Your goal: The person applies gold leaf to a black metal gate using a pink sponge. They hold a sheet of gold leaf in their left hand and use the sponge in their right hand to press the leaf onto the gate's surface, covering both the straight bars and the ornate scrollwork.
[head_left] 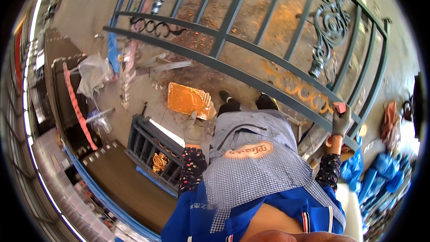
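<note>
My left hand [194,128], in a grey glove, holds a thin stack of gold foil sheets [188,100] out in front of me at waist height. My right hand [342,120], also gloved, grips a small reddish pad [340,107] pressed against a rail of the dark grey iron gate [233,72]. Beside that pad the gate's scroll ornaments [296,86] are coloured gold. A checked apron [251,161] over a blue top covers my front, and my black shoes [247,101] show beneath the rail.
A smaller dark iron panel [154,150] with a gold ornament leans at lower left. A white plastic bag [93,72] and scrap lie on the stained concrete floor [89,13]. Blue bags [380,172] sit at right. A white seat [349,210] stands behind my right elbow.
</note>
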Demonstrator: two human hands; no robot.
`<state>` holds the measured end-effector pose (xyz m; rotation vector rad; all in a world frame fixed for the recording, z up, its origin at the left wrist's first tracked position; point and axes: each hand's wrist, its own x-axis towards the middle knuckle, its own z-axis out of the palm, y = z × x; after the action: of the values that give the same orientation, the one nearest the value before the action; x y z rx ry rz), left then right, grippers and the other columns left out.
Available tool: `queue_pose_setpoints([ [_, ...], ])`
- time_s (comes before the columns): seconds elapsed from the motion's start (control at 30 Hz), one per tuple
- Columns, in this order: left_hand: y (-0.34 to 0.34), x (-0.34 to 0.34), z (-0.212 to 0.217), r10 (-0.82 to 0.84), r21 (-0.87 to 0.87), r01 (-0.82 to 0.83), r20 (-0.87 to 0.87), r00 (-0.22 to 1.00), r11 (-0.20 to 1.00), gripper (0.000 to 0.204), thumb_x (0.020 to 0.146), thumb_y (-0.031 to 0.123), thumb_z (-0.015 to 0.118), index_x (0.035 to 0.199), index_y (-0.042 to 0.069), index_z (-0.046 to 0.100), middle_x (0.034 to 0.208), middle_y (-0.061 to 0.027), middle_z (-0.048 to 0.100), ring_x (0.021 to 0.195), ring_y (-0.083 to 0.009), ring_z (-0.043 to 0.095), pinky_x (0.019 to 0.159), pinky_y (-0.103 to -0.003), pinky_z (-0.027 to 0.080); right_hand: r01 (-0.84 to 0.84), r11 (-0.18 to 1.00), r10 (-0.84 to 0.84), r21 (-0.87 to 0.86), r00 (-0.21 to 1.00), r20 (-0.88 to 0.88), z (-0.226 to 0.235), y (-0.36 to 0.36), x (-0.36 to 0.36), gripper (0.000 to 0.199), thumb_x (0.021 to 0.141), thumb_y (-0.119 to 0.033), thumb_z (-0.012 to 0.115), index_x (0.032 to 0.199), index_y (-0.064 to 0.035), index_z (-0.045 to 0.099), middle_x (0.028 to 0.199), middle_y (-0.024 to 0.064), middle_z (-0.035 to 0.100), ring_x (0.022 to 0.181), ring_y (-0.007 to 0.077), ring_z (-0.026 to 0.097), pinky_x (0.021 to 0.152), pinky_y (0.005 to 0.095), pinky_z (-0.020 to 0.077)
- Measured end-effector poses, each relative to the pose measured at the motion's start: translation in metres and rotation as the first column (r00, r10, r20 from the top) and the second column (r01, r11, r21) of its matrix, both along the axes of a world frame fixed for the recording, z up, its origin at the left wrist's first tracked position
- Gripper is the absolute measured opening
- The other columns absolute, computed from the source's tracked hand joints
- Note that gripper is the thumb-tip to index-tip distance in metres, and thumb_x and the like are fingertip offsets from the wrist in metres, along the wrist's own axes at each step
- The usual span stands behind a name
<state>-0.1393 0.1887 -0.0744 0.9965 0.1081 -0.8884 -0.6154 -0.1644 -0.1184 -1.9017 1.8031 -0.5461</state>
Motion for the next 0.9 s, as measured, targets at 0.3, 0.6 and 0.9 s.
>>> queue_pose_setpoints([
  [0.3, 0.062, 0.094, 0.002, 0.181, -0.027, -0.179, 0.1, 0.978, 0.983, 0.054, 0.095, 0.014, 0.064, 0.145, 0.009, 0.043, 0.141, -0.0107, 0.052, 0.128, -0.0278, 0.052, 0.11, -0.045, 0.042, -0.462, 0.887, 0.43, -0.009, 0.818, 0.382, 0.064, 0.05, 0.29, 0.037, 0.079, -0.01, 0.077, 0.112, -0.0038, 0.061, 0.101, 0.0132, 0.068, 0.094, 0.0238, 0.067, 0.084, 0.0326, 0.0516],
  [0.6, 0.153, 0.248, 0.022, 0.214, -0.087, -0.204, 0.133, 0.968, 0.975, 0.048, 0.096, 0.016, 0.065, 0.141, 0.006, 0.05, 0.135, -0.0072, 0.058, 0.123, -0.0249, 0.056, 0.107, -0.042, 0.046, -0.594, 0.801, 0.582, -0.077, 0.742, 0.332, 0.093, 0.129, 0.506, 0.039, 0.079, -0.016, 0.079, 0.112, -0.005, 0.061, 0.098, 0.0158, 0.07, 0.092, 0.0313, 0.069, 0.08, 0.037, 0.0532],
  [0.9, 0.211, 0.338, 0.02, 0.31, -0.065, -0.305, 0.086, 0.947, 0.95, 0.044, 0.096, 0.015, 0.064, 0.138, 0.008, 0.053, 0.138, -0.0074, 0.057, 0.126, -0.0247, 0.055, 0.109, -0.045, 0.044, -0.743, 0.656, 0.736, -0.132, 0.591, 0.329, 0.12, 0.156, 0.661, 0.039, 0.078, -0.01, 0.078, 0.112, -0.0036, 0.061, 0.101, 0.0137, 0.068, 0.094, 0.0297, 0.068, 0.082, 0.0347, 0.0521],
])
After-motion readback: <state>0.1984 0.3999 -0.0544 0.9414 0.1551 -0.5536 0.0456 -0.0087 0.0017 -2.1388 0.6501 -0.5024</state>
